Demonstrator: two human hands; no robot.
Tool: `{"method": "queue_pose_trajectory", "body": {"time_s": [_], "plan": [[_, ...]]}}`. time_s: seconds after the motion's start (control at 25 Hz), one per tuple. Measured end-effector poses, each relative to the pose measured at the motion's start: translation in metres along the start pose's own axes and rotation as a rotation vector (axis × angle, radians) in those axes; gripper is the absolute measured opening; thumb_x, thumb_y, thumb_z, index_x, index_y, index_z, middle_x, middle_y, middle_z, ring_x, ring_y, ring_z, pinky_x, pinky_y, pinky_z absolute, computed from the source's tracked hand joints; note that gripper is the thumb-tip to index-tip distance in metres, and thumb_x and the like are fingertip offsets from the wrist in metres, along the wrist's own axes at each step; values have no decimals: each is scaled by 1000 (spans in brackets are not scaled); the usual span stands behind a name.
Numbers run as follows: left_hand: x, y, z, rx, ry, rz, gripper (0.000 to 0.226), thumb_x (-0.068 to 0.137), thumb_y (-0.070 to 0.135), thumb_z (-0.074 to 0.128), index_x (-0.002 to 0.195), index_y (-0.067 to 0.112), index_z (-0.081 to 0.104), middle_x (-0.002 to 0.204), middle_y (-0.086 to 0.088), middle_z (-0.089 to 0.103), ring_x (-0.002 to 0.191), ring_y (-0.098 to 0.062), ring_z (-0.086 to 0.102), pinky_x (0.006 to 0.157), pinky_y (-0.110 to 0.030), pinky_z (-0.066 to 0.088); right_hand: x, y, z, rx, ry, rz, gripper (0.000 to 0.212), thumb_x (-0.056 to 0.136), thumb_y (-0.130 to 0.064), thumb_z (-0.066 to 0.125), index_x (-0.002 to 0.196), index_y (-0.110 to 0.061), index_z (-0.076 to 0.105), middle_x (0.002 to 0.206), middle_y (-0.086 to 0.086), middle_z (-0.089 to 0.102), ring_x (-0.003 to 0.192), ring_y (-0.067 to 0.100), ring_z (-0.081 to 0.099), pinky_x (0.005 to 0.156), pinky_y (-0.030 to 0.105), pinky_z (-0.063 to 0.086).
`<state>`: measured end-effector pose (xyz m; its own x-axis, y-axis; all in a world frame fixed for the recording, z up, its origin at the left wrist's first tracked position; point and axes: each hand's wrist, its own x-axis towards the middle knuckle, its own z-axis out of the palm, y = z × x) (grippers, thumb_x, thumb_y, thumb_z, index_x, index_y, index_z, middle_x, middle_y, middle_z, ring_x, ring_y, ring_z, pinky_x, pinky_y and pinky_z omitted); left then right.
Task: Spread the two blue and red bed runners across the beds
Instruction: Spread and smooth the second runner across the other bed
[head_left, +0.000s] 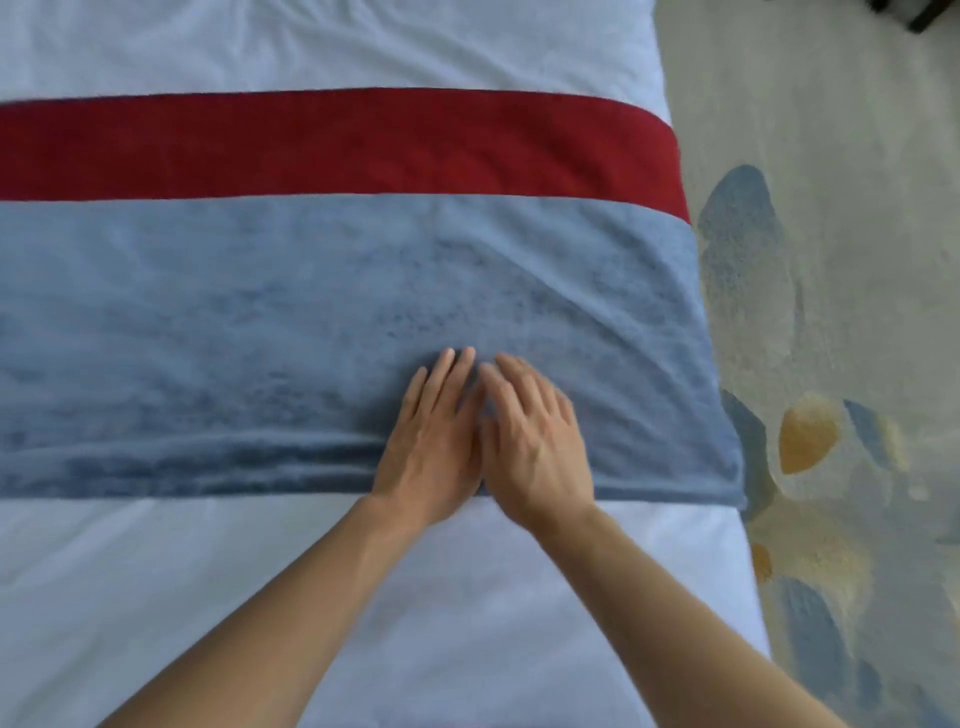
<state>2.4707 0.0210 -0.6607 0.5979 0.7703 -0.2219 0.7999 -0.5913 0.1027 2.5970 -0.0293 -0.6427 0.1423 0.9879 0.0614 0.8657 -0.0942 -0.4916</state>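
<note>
A bed runner lies flat across the white bed (156, 597), from the left frame edge to the bed's right side. Its wide near band is plush blue (234, 312) and its narrower far band is red (311, 145). The runner's right end hangs over the bed's edge. My left hand (431, 441) and my right hand (530, 441) rest side by side, palms down, on the blue band near its front hem. The fingers of both hands are flat and slightly apart, gripping nothing. A long fold runs along the blue band's near edge on the left.
White sheet shows beyond the red band (363, 47) and in front of the runner. To the right of the bed lies a pale carpet (831, 130) with blue and orange leaf patterns. Dark furniture legs (919, 13) stand at the top right corner.
</note>
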Motion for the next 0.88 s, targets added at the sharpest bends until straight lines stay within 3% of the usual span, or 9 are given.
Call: {"method": "queue_pose_trajectory", "body": {"time_s": [0.04, 0.12, 0.24, 0.4, 0.56, 0.6, 0.76, 0.88], "plan": [[-7, -29, 3, 52, -24, -15, 70, 95, 39, 26, 158, 12, 12, 165, -14, 2, 153, -31, -2, 123, -46, 4, 8, -30, 22, 11, -36, -28, 45, 97, -21, 42, 140, -11, 52, 147, 11, 49, 138, 29, 44, 112, 45, 36], [-18, -92, 11, 80, 15, -19, 71, 91, 38, 23, 158, 13, 18, 165, -14, 7, 153, -31, 3, 123, -49, 9, 23, -81, 64, -14, -83, -36, 48, 98, -24, 38, 143, -12, 48, 152, 9, 44, 142, 28, 38, 114, 48, 32], [-33, -167, 21, -5, 96, 13, 72, 85, 39, 38, 153, 16, 33, 163, -15, 19, 151, -31, 16, 121, -52, 18, 36, -112, 105, -86, -121, -8, 57, 94, -37, 45, 147, -15, 45, 156, 9, 39, 147, 27, 30, 120, 51, 23], [-36, -230, 24, -27, 112, 11, 75, 91, 52, 43, 156, 20, 25, 165, -13, 13, 153, -30, 9, 122, -53, 12, 33, -83, 103, -268, -81, 117, 62, 93, -44, 46, 150, -18, 41, 161, 7, 29, 151, 24, 20, 122, 48, 17], [-36, -288, 9, -75, 93, -114, 72, 94, 50, 37, 157, 18, 22, 165, -13, 10, 153, -29, 5, 122, -53, 11, 41, -66, 74, -356, -54, 447, 67, 94, -47, 35, 153, -14, 34, 164, 8, 22, 152, 26, 14, 122, 52, 14], [-34, -290, 3, -110, 106, -111, 70, 95, 48, 36, 157, 17, 23, 165, -13, 10, 153, -29, 5, 122, -54, 11, 52, -78, 75, -340, -46, 429, 67, 94, -45, 34, 153, -12, 33, 163, 9, 22, 152, 26, 14, 122, 53, 14], [-1, -264, -11, -114, 174, 38, 66, 97, 39, 38, 157, 18, 21, 166, -10, 10, 153, -29, 1, 123, -54, 5, 133, -165, 125, -149, -55, 55, 57, 99, -27, 35, 155, -17, 26, 164, 7, 19, 154, 22, 6, 124, 50, 8], [33, -286, -8, -56, 165, -63, 65, 98, 41, 33, 157, 18, 21, 166, -9, 11, 153, -30, 3, 122, -55, 4, 181, -180, 155, -130, -98, 64, 55, 103, -29, 31, 156, -19, 24, 165, 5, 17, 154, 21, 5, 124, 48, 8]]}}
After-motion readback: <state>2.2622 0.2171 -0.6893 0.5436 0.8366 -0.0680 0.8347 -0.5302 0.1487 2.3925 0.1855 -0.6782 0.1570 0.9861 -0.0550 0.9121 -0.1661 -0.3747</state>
